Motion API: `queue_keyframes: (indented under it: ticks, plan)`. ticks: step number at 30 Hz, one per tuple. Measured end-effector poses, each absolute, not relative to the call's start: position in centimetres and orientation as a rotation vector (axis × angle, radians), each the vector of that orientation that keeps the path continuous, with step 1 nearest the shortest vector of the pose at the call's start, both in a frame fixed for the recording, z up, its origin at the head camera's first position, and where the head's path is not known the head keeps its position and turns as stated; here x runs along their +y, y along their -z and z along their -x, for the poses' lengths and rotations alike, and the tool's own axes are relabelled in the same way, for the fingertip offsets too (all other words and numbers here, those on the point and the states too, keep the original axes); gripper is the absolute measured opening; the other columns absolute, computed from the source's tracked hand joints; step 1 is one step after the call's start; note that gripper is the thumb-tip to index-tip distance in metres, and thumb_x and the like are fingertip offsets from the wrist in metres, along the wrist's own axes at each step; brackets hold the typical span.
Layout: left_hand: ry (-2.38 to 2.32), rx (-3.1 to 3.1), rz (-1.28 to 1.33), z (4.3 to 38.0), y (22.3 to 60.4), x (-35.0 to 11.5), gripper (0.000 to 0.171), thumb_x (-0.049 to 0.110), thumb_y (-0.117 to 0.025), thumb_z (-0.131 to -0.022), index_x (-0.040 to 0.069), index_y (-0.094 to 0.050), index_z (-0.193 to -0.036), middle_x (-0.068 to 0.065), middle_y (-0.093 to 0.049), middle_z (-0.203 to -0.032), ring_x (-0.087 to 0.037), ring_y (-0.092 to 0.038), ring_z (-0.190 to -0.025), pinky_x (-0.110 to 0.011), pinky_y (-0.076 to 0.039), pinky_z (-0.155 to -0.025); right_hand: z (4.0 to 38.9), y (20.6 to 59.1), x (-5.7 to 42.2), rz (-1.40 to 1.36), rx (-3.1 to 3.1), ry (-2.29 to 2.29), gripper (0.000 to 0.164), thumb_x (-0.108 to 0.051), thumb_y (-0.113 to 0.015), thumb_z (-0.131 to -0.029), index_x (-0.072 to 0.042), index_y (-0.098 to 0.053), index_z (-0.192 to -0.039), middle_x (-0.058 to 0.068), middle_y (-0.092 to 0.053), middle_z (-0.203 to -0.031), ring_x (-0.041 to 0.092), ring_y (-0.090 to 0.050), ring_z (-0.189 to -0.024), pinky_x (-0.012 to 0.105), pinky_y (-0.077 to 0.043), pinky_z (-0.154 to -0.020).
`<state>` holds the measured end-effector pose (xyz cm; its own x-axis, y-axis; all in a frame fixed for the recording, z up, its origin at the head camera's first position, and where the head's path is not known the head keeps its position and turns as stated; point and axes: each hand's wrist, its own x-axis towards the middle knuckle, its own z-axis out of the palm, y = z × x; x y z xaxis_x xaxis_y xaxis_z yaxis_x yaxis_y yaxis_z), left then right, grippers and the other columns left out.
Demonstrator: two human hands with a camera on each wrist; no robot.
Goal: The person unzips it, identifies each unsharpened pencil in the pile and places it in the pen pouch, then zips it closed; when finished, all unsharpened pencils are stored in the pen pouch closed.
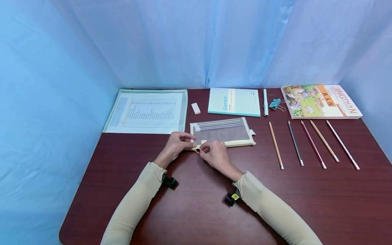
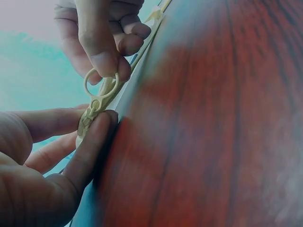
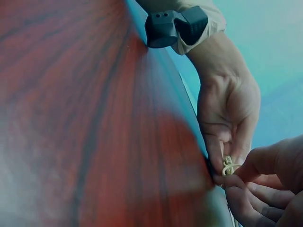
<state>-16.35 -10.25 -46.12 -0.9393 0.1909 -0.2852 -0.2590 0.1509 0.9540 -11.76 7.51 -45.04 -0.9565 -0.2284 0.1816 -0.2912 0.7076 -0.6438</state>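
Note:
A clear mesh pencil case [image 1: 226, 131] with a cream zipper edge lies on the table, several white-tipped pencils [image 1: 218, 124] inside along its far side. My left hand [image 1: 177, 145] pinches the near left corner of the case, at the zipper's end. Between thumb and finger, my right hand [image 1: 215, 154] holds the ring-shaped zipper pull [image 2: 101, 86]. In the left wrist view the zipper slider sits right by the left fingertips. Both hands meet close together there, and in the right wrist view the right fingers cover part of the ring.
Several pencils [image 1: 292, 143] lie in a row on the right. Along the back are a paper sheet in a mesh folder [image 1: 184, 112], an eraser [image 1: 196, 108], a notebook [image 1: 234, 102], a white pen [image 1: 265, 102], a teal binder clip [image 1: 275, 103] and a book [image 1: 320, 102].

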Motion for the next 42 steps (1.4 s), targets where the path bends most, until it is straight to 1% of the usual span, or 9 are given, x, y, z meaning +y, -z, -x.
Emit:
queue_keyframes:
  ticks: [5,10,16,24,31,42]
  plan:
    - [-1.85,2.081,0.088,16.4,46.1,-10.2,0.032,-0.009,-0.075,-0.079,-0.011,-0.07,-0.11,0.004,-0.061,-0.069,-0.005,-0.057,-0.065,-0.014,-0.053,-0.057,12.0,45.1,8.1,-0.375,-2.836,-1.116,0.01,-0.007,-0.07,-0.077,-0.009,-0.079,-0.083,0.004,-0.077,-0.074,0.016,-0.075,-0.07,0.032,-0.061,-0.071]
    - [-1.83,2.112,0.087,16.3,46.2,-10.0,0.031,-0.008,-0.077,-0.077,-0.011,-0.071,-0.108,0.005,-0.061,-0.07,-0.005,-0.056,-0.066,-0.013,-0.051,-0.055,12.2,45.2,8.7,-0.377,-2.844,-1.121,0.01,-0.007,-0.07,-0.077,-0.008,-0.079,-0.083,0.005,-0.078,-0.075,0.018,-0.076,-0.071,0.035,-0.061,-0.074]
    - [-1.822,2.13,0.09,16.4,46.3,-9.9,0.032,-0.008,-0.078,-0.076,-0.01,-0.072,-0.107,0.005,-0.061,-0.07,-0.005,-0.056,-0.067,-0.013,-0.052,-0.056,12.4,45.2,10.3,-0.334,-2.844,-1.115,0.009,-0.008,-0.071,-0.078,-0.007,-0.078,-0.083,0.008,-0.078,-0.077,0.02,-0.076,-0.072,0.035,-0.063,-0.07]
    - [-1.813,2.137,0.07,16.3,46.3,-10.0,0.032,-0.007,-0.078,-0.077,-0.009,-0.072,-0.108,0.005,-0.059,-0.071,-0.007,-0.055,-0.068,-0.014,-0.053,-0.058,12.6,45.4,12.9,-0.288,-2.813,-1.121,0.01,-0.007,-0.069,-0.078,-0.006,-0.078,-0.082,0.009,-0.077,-0.075,0.022,-0.076,-0.071,0.038,-0.063,-0.072]
    - [-1.85,2.085,0.085,16.3,46.5,-9.8,0.034,-0.01,-0.077,-0.077,-0.011,-0.07,-0.11,0.004,-0.06,-0.07,-0.006,-0.058,-0.065,-0.015,-0.057,-0.059,12.6,45.5,14.1,-0.276,-2.816,-1.086,0.01,-0.007,-0.068,-0.078,-0.007,-0.078,-0.08,0.009,-0.077,-0.075,0.022,-0.076,-0.07,0.038,-0.063,-0.071]
    - [-1.839,2.084,0.089,16.2,46.3,-10.0,0.034,-0.01,-0.076,-0.077,-0.011,-0.07,-0.111,0.004,-0.06,-0.071,-0.006,-0.057,-0.066,-0.016,-0.056,-0.059,12.8,45.6,17.4,-0.2,-2.815,-0.963,0.012,-0.01,-0.068,-0.078,-0.008,-0.079,-0.081,0.009,-0.077,-0.076,0.024,-0.076,-0.073,0.045,-0.059,-0.076]
